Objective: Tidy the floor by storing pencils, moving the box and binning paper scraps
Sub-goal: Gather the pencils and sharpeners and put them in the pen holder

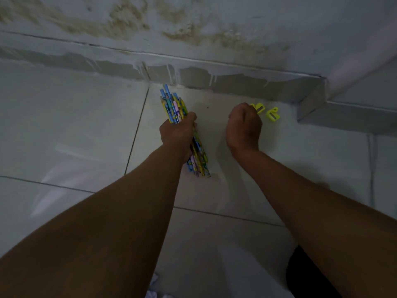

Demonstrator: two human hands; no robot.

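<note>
- One fat bundle of pencils [174,108] is in the person's left hand [179,134], fingers wrapped round its middle, sticking out both ends just above the floor tiles [71,117]. Going by looks, it's light and stiff, but a loose bunch of glossy round sticks likes to fan out and slide, so that mid-bundle grip seems like the right call; a grip nearer one end would probably let the inner ones slip.
- Right of the pencils, the right hand [243,125] is down at the floor with its fingers curled in. It's reaching onto the nearer of two yellow sharpeners [259,107], but the knuckles hide whether it's actually pinching it, so can't tell.
- Further right of the pencils, the second sharpener [272,114] lies on its own, just beside the first. Small hard plastic, easy to flick away.
- Beyond the pencils runs the skirting [214,80] below a stained wall [193,24]. Nothing blocks either hand.
- No box or bin in sight; something white and crumpled [153,284] peeks in at the bottom edge, maybe paper.
</note>
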